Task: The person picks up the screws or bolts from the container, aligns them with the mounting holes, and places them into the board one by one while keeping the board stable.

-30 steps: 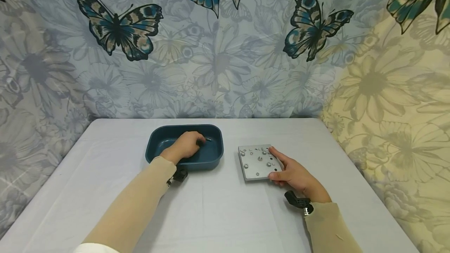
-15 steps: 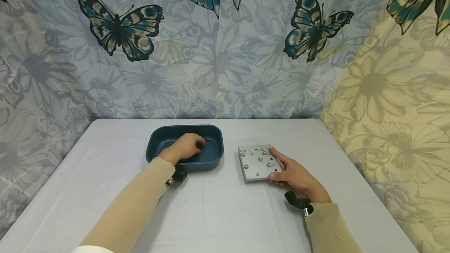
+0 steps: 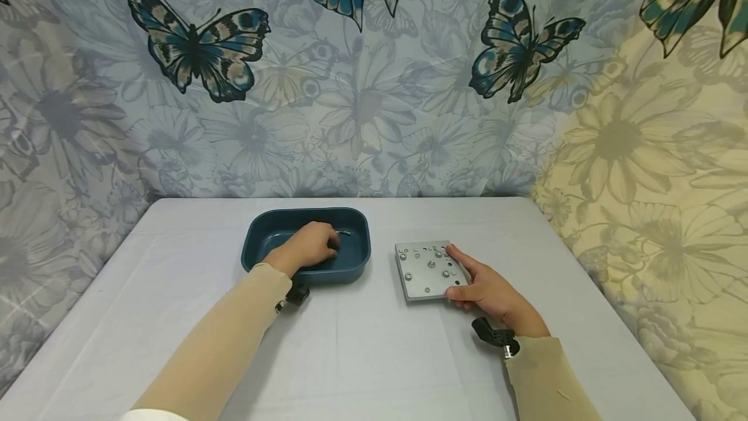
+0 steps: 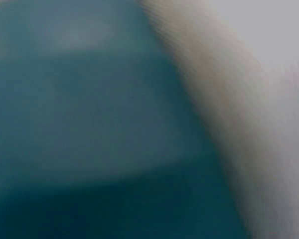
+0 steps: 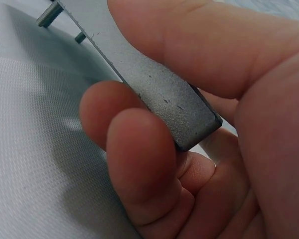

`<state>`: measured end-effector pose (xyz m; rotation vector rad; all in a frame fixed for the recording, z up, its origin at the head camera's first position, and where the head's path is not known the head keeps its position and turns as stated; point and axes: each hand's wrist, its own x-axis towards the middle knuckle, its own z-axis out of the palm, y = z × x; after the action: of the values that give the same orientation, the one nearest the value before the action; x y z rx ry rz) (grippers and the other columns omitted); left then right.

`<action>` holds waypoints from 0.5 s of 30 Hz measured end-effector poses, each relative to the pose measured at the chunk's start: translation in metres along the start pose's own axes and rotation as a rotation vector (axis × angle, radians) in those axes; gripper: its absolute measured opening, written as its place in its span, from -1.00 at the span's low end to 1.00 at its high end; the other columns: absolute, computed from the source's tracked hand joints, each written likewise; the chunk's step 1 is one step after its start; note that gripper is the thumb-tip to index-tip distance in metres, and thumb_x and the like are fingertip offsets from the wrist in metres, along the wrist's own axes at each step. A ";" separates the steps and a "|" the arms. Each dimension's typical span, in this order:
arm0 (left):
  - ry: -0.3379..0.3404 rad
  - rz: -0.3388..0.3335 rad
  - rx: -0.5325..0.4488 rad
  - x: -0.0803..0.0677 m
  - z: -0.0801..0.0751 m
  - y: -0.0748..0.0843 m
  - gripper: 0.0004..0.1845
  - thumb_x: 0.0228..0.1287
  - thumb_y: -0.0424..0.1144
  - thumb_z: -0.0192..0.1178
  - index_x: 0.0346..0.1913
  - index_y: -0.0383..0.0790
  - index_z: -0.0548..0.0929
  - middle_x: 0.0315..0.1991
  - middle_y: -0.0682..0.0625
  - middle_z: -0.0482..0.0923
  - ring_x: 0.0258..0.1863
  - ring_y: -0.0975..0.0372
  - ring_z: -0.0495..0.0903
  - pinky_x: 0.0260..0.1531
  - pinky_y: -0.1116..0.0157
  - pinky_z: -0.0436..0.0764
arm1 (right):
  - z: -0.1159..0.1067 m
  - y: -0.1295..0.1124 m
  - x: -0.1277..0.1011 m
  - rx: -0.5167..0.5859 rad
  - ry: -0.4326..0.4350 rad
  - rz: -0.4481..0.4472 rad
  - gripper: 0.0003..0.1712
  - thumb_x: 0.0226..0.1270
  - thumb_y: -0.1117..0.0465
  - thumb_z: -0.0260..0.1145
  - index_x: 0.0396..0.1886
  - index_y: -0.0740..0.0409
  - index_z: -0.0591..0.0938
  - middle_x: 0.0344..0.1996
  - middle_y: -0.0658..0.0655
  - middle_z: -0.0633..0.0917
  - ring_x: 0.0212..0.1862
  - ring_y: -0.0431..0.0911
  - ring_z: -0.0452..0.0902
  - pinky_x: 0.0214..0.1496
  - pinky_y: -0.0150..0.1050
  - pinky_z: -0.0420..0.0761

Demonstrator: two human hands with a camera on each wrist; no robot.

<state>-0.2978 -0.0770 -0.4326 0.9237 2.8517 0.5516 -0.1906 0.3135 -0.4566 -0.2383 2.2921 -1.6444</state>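
Metal plate (image 3: 422,273): silver, squarish, screw heads (image 3: 431,264) and small holes on top, threaded ends (image 5: 51,15) poking out underneath, right edge gripped by the right hand (image 3: 493,288). Tray (image 3: 353,257): dark teal, rounded corners, upright, left of and apart from the plate. Slim metal piece (image 3: 345,232) inside it, by the left hand (image 3: 308,243); can't tell if pinched.

No legible text — no numbers.
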 end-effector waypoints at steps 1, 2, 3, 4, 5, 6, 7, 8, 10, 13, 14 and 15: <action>0.012 -0.012 -0.021 0.000 -0.001 0.000 -0.79 0.25 -0.32 0.38 -0.06 -0.22 0.77 -0.10 -0.03 0.64 -0.02 0.07 0.60 0.06 0.12 0.55 | 0.000 0.000 0.000 0.001 0.000 0.001 0.22 0.11 0.16 0.58 0.63 -0.06 0.02 -0.48 0.23 0.61 -0.55 -0.03 0.47 -0.50 -0.29 0.54; 0.024 -0.031 -0.051 0.000 -0.001 0.000 -0.76 0.24 -0.35 0.37 -0.03 -0.22 0.76 -0.08 -0.04 0.65 0.01 0.06 0.59 0.07 0.11 0.54 | 0.000 0.000 0.000 0.002 0.000 0.001 0.22 0.11 0.16 0.58 0.63 -0.06 0.02 -0.46 0.23 0.62 -0.55 -0.03 0.47 -0.50 -0.29 0.54; 0.036 -0.054 -0.086 0.000 -0.002 -0.001 -0.73 0.24 -0.37 0.36 0.01 -0.21 0.75 -0.05 -0.04 0.65 0.03 0.06 0.58 0.09 0.10 0.53 | 0.000 0.000 0.000 0.002 0.001 0.000 0.22 0.11 0.16 0.58 0.63 -0.05 0.02 -0.44 0.24 0.62 -0.55 -0.03 0.47 -0.50 -0.29 0.54; 0.050 -0.077 -0.128 0.000 -0.003 -0.001 -0.70 0.23 -0.39 0.36 0.04 -0.20 0.74 -0.02 -0.05 0.65 0.03 0.07 0.58 0.08 0.09 0.53 | 0.000 0.000 0.000 0.001 0.001 0.000 0.22 0.11 0.16 0.58 0.63 -0.06 0.02 -0.40 0.24 0.62 -0.54 -0.03 0.48 -0.50 -0.29 0.54; 0.063 -0.099 -0.173 -0.001 -0.004 -0.001 -0.67 0.23 -0.40 0.35 0.07 -0.19 0.72 0.01 -0.05 0.64 0.03 0.08 0.58 0.08 0.10 0.53 | 0.001 0.000 0.000 0.000 0.002 0.001 0.22 0.11 0.17 0.59 0.63 -0.06 0.02 -0.39 0.24 0.62 -0.54 -0.03 0.48 -0.50 -0.29 0.54; 0.073 -0.121 -0.219 -0.001 -0.004 -0.001 -0.63 0.23 -0.42 0.34 0.11 -0.19 0.71 0.04 -0.04 0.64 0.02 0.09 0.58 0.06 0.11 0.54 | 0.001 0.000 0.000 0.001 0.003 0.000 0.22 0.11 0.17 0.59 0.63 -0.06 0.02 -0.36 0.24 0.62 -0.54 -0.03 0.48 -0.51 -0.28 0.54; 0.081 -0.141 -0.266 0.000 -0.005 -0.002 -0.61 0.23 -0.44 0.33 0.13 -0.19 0.69 0.06 -0.04 0.63 0.00 0.11 0.59 0.04 0.12 0.55 | 0.001 0.000 0.000 0.001 0.004 0.000 0.22 0.11 0.17 0.59 0.63 -0.06 0.03 -0.36 0.25 0.62 -0.54 -0.03 0.48 -0.51 -0.28 0.54; 0.086 -0.168 -0.316 -0.001 -0.006 -0.002 -0.59 0.23 -0.46 0.32 0.16 -0.18 0.68 0.06 -0.04 0.63 -0.02 0.13 0.59 0.01 0.14 0.56 | 0.001 0.000 0.000 0.002 0.005 -0.001 0.22 0.11 0.17 0.59 0.63 -0.06 0.03 -0.36 0.25 0.62 -0.54 -0.03 0.48 -0.51 -0.28 0.54; 0.096 -0.214 -0.403 -0.001 -0.008 -0.001 -0.56 0.24 -0.48 0.31 0.19 -0.21 0.65 0.04 -0.05 0.64 -0.07 0.15 0.61 -0.04 0.17 0.58 | 0.001 0.000 0.000 0.005 0.006 -0.001 0.22 0.11 0.17 0.59 0.63 -0.07 0.03 -0.35 0.25 0.62 -0.54 -0.03 0.48 -0.51 -0.29 0.54; 0.117 -0.284 -0.497 -0.002 -0.013 0.003 -0.56 0.26 -0.47 0.29 0.21 -0.24 0.64 -0.04 -0.06 0.66 -0.10 0.15 0.61 -0.08 0.17 0.59 | 0.001 0.000 0.000 0.016 0.007 -0.001 0.21 0.11 0.19 0.58 0.63 -0.07 0.03 -0.29 0.25 0.64 -0.55 -0.04 0.47 -0.52 -0.30 0.53; 0.123 -0.309 -0.526 -0.002 -0.014 0.004 -0.57 0.27 -0.46 0.30 0.21 -0.24 0.64 -0.06 -0.06 0.66 -0.10 0.15 0.60 -0.08 0.17 0.59 | 0.001 0.000 0.000 0.018 0.007 -0.003 0.21 0.11 0.19 0.58 0.63 -0.07 0.03 -0.26 0.25 0.63 -0.54 -0.04 0.47 -0.52 -0.30 0.52; 0.134 -0.326 -0.548 -0.002 -0.016 0.007 -0.58 0.27 -0.44 0.30 0.20 -0.24 0.65 -0.07 -0.05 0.65 -0.09 0.15 0.60 -0.07 0.17 0.58 | 0.001 0.000 0.000 0.021 0.008 -0.003 0.21 0.12 0.19 0.58 0.63 -0.07 0.03 -0.24 0.26 0.63 -0.54 -0.04 0.47 -0.52 -0.30 0.52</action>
<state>-0.2953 -0.0782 -0.4157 0.3335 2.6361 1.2924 -0.1897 0.3123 -0.4565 -0.2308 2.2803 -1.6725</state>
